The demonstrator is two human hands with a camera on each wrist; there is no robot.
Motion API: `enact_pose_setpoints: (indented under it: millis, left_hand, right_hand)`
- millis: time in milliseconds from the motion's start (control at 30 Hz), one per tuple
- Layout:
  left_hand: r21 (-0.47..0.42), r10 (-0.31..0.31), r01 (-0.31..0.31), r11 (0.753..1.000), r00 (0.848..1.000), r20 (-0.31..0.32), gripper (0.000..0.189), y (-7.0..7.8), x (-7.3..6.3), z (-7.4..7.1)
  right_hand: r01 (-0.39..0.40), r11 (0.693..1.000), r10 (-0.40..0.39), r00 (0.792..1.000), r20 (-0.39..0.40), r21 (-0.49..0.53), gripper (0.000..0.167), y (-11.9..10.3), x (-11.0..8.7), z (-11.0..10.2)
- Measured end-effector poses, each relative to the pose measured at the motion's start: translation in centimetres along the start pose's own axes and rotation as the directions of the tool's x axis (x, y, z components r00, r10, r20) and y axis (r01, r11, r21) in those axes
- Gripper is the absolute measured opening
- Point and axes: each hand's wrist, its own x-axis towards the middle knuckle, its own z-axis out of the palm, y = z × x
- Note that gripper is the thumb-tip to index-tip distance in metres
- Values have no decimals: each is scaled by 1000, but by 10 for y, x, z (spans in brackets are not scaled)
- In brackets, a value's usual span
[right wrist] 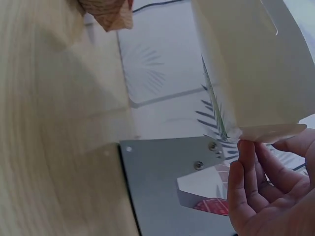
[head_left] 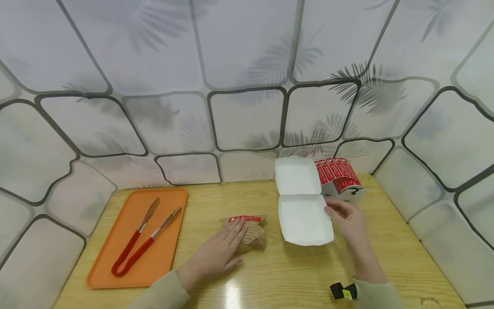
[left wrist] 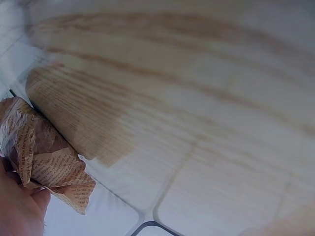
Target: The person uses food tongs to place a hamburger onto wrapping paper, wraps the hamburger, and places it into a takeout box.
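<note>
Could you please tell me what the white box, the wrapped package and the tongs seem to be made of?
The white box: probably paperboard, smooth, with thin folded walls. The wrapped package: matte, creased, printed brown paper, with a shiny see-through part, perhaps film. The tongs: silvery arms suggest metal; smooth red handles, perhaps plastic or silicone.

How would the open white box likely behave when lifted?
The white box looks thin-walled, so probably light. Its open lid may flap at the crease. Pinched at one edge by the right hand, it could tilt.
</note>
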Motion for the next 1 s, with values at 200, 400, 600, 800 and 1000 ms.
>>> enact_pose_setpoints:
  millis: [200,400,600,800,1000]
  left_hand:
    - [0,-1,1,1000,1000,-4,80,1,-1,0]
    - [9,4,-4,1000,1000,-20,80,1,-1,2]
    - [24,3,-2,1000,1000,-15,80,-1,-3,5]
    - [10,-9,9,1000,1000,-13,80,-4,-7,3]
    - [24,3,-2,1000,999,-46,81,-5,-9,3]
  right_hand:
    - [-25,1000,25,999,24,3,35,11,-2,18]
    - [-32,999,32,998,47,-7,35,16,-4,31]
    - [-40,999,40,997,65,3,33,23,-5,37]
    - [-50,999,50,994,94,5,33,32,-3,43]
    - [-44,998,47,993,111,-33,32,35,-4,49]
